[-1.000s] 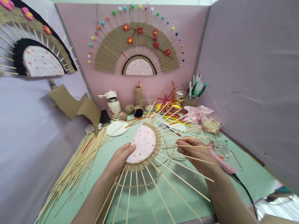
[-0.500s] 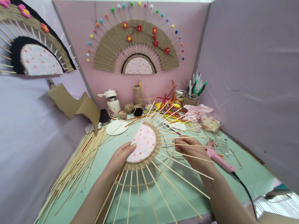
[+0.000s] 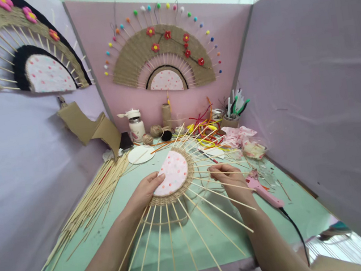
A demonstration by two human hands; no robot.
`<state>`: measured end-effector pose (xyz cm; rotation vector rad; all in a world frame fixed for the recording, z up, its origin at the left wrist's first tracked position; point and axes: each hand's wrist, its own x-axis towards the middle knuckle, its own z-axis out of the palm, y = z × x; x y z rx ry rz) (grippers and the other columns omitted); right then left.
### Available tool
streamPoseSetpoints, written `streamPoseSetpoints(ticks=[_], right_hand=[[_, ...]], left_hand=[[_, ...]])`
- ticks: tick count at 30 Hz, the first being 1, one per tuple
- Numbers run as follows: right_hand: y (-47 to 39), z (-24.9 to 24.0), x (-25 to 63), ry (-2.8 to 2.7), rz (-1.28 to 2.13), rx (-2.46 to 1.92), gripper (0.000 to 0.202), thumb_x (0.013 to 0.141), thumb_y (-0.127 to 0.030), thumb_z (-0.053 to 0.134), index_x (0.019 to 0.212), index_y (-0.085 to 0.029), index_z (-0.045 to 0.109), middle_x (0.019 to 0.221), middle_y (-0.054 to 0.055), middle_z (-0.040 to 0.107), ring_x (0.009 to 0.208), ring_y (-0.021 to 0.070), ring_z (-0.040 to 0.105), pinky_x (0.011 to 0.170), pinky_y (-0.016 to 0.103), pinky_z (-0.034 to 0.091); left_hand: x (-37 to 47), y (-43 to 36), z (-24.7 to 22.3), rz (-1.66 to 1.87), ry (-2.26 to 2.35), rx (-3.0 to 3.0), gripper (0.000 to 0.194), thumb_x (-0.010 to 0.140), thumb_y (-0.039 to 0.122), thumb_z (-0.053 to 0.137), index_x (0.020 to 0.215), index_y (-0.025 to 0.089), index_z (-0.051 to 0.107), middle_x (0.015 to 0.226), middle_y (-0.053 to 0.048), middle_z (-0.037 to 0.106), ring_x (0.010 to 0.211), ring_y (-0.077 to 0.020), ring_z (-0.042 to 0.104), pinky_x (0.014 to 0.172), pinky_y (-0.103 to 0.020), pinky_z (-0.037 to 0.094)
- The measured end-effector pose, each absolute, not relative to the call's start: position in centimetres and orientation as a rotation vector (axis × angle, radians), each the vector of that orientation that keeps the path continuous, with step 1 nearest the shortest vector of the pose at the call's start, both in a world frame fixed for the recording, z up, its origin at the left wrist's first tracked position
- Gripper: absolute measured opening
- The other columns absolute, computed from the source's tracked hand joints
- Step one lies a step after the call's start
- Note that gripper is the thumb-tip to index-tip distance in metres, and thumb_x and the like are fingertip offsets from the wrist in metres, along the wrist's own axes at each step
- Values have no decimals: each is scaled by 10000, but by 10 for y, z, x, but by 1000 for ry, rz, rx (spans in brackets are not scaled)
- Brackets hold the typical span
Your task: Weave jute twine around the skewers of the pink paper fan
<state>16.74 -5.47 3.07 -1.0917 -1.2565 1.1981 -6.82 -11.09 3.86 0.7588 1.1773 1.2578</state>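
My left hand (image 3: 149, 187) grips a half-round fan frame (image 3: 171, 173) by its straight edge, thumb on the pink dotted cloth. Tan twine (image 3: 172, 198) is woven in a band round the curved rim, and thin wooden sticks (image 3: 198, 232) spread outward from it. At the right, my right hand (image 3: 226, 175) is closed among the sticks, finger and thumb pinched together. A loose strand of twine (image 3: 169, 222) loops below the sticks. What exactly lies between the right fingertips is too small to make out, either a stick or the twine.
Loose sticks (image 3: 89, 208) lie in a bundle at left. A pink glue gun (image 3: 265, 193) with a black cord rests right of my right hand. Behind stand a white bottle (image 3: 136, 126), twine balls (image 3: 156, 131) and a tool pot (image 3: 230, 120). Finished fans (image 3: 162, 56) hang on the partitions.
The fan frame has turned slightly, its lower sticks shifting to the right and its right-hand sticks a little upward. My right hand has moved very slightly left; both hands keep their closed grip.
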Motion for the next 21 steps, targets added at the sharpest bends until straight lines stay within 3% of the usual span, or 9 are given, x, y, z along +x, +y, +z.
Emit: streamPoseSetpoints(ticks=[9, 21], right_hand=[[-52, 33, 164, -1290, 1170, -1067, 277, 622, -449, 742, 674, -183, 681, 648, 14, 638, 627, 156, 546, 637, 289, 420], [-45, 28, 167, -1299, 1128, -1040, 312, 636, -488, 752, 692, -187, 694, 622, 7, 612, 597, 152, 509, 591, 280, 386]], left_hand=[[-74, -106, 29, 1257, 1173, 825, 338, 664, 408, 774, 813, 128, 655, 727, -50, 733, 586, -117, 624, 571, -198, 454], [-70, -109, 38, 1361, 1186, 807, 262, 698, 331, 758, 827, 130, 651, 715, -50, 728, 588, -133, 640, 583, -217, 489]])
